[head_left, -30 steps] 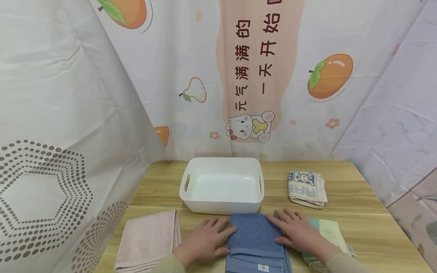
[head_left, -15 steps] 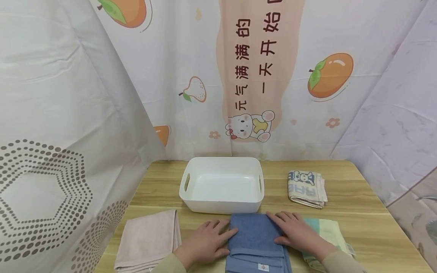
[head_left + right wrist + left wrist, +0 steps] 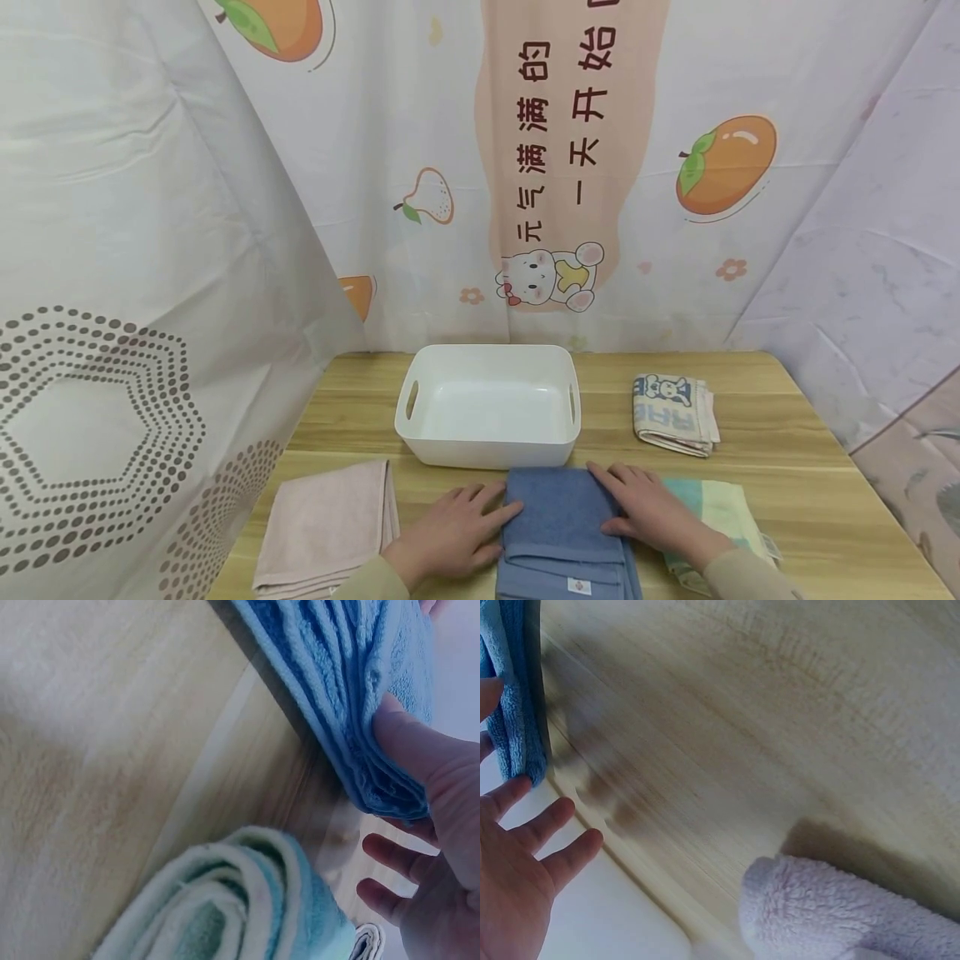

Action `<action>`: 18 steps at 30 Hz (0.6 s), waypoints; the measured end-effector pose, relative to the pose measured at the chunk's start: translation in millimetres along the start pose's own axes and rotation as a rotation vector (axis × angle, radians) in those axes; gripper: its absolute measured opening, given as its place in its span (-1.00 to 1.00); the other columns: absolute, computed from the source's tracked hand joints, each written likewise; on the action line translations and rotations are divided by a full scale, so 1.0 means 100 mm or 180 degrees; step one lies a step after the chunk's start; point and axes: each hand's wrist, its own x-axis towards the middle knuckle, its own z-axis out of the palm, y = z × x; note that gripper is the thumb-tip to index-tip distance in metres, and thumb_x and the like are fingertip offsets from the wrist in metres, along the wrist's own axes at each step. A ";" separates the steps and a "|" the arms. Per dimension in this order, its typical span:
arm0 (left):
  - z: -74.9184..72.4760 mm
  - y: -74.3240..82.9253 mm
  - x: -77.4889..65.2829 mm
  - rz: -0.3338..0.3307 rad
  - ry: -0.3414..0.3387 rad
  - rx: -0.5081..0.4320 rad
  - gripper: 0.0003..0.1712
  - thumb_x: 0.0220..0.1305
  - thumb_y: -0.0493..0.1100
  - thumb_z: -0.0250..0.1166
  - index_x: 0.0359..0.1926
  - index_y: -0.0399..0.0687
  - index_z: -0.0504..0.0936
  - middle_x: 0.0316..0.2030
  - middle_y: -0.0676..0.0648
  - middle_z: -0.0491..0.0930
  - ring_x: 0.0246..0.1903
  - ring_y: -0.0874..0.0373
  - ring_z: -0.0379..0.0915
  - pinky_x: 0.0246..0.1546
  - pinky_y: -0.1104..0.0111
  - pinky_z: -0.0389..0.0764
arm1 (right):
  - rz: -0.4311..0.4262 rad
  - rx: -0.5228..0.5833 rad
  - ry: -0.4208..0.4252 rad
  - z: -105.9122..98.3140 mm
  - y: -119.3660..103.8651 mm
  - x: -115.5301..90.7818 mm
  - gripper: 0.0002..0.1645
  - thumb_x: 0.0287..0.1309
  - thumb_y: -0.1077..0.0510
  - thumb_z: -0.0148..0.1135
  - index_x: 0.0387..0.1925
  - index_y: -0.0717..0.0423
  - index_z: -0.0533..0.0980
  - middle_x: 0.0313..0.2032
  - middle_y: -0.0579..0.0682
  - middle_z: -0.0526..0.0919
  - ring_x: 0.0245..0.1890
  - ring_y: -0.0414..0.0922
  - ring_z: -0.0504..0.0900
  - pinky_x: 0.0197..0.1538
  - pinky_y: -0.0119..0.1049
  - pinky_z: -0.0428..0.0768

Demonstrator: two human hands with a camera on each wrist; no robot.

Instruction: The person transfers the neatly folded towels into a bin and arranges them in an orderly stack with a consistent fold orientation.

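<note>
A folded blue towel [image 3: 562, 517] with a small white label lies on the wooden table in front of the person. Along its left side rests my left hand [image 3: 453, 529], fingers extended and the thumb at the towel's edge; the left wrist view shows the fingers [image 3: 570, 859] spread. My right hand [image 3: 648, 508] is at the other side, its thumb against the layered edge of the blue towel [image 3: 337, 697] and its index finger by the far corner. Neither hand's fingers are curled round the cloth. The towel's near end runs out of the head view.
Behind the blue towel stands a white bin [image 3: 487, 454] with handle holes. A folded pink towel [image 3: 326, 525] lies at the left. To the right are a yellow-green towel [image 3: 727, 512] and, farther back, a folded patterned towel [image 3: 671, 417]. Printed curtains [image 3: 435, 275] hang behind the table.
Over the last second the right hand's fingers have drawn slightly closer to the blue towel's far right corner. The left hand and the towel stay almost where they were.
</note>
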 end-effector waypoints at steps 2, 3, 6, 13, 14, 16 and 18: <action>0.00 0.00 0.00 -0.0014 0.0025 -0.0029 -0.37 0.55 0.14 0.05 0.56 0.27 0.26 0.44 -0.05 0.31 0.31 0.02 0.38 0.22 0.09 0.55 | 0.0018 -0.0015 0.0011 0.00 -0.01 0.00 0.04 0.05 -0.18 0.52 0.44 0.23 0.34 -0.01 -0.05 0.54 -0.03 -0.04 0.54 0.08 0.19 0.52; 0.00 0.00 0.00 -0.0031 0.0020 -0.0053 -0.37 0.55 0.14 0.05 0.55 0.27 0.26 0.44 -0.05 0.31 0.31 0.02 0.37 0.22 0.09 0.54 | 0.0022 -0.0036 0.0026 0.00 -0.02 0.01 0.05 0.04 -0.17 0.53 0.44 0.23 0.34 -0.01 -0.05 0.54 -0.02 -0.03 0.55 0.08 0.19 0.52; 0.00 0.00 0.00 -0.0089 -0.0007 -0.0113 -0.38 0.56 0.16 0.03 0.55 0.28 0.27 0.45 -0.04 0.31 0.32 0.02 0.37 0.23 0.08 0.54 | 0.0019 -0.0088 0.0076 0.01 -0.04 0.01 0.02 0.02 -0.11 0.57 0.41 0.25 0.37 0.00 -0.04 0.55 0.02 0.01 0.55 0.08 0.21 0.52; -0.01 0.00 0.01 -0.0195 -0.0063 -0.0192 -0.36 0.56 0.26 0.00 0.55 0.29 0.26 0.48 -0.08 0.27 0.33 -0.03 0.38 0.23 0.04 0.54 | -0.0050 -0.0162 0.0269 0.04 -0.09 0.02 -0.18 0.02 0.03 0.58 0.28 0.16 0.45 -0.03 -0.07 0.53 0.04 0.01 0.55 0.09 0.20 0.53; -0.02 0.00 0.01 -0.0216 -0.0079 -0.0212 -0.35 0.56 0.27 -0.01 0.56 0.30 0.25 0.49 -0.09 0.27 0.33 -0.04 0.38 0.22 0.03 0.55 | -0.0075 -0.0158 0.0303 0.05 -0.10 0.01 -0.21 0.01 0.06 0.58 0.26 0.14 0.45 -0.05 -0.08 0.52 0.03 0.00 0.55 0.07 0.19 0.54; -0.03 0.00 0.01 -0.0265 -0.0126 -0.0274 -0.35 0.56 0.28 -0.02 0.56 0.32 0.23 0.50 -0.11 0.25 0.33 -0.07 0.40 0.21 0.00 0.56 | -0.0110 -0.0147 0.0369 0.06 -0.11 0.01 -0.26 0.02 0.12 0.57 0.23 0.11 0.46 -0.06 -0.11 0.51 0.00 -0.05 0.55 0.04 0.14 0.56; -0.04 0.00 0.02 -0.0305 -0.0170 -0.0344 -0.34 0.56 0.29 -0.03 0.57 0.34 0.22 0.50 -0.11 0.24 0.32 -0.09 0.41 0.19 -0.01 0.57 | -0.0159 -0.0110 0.0437 0.07 -0.11 0.00 -0.31 0.01 0.19 0.56 0.18 0.09 0.47 -0.09 -0.14 0.50 -0.07 -0.13 0.54 -0.03 0.04 0.59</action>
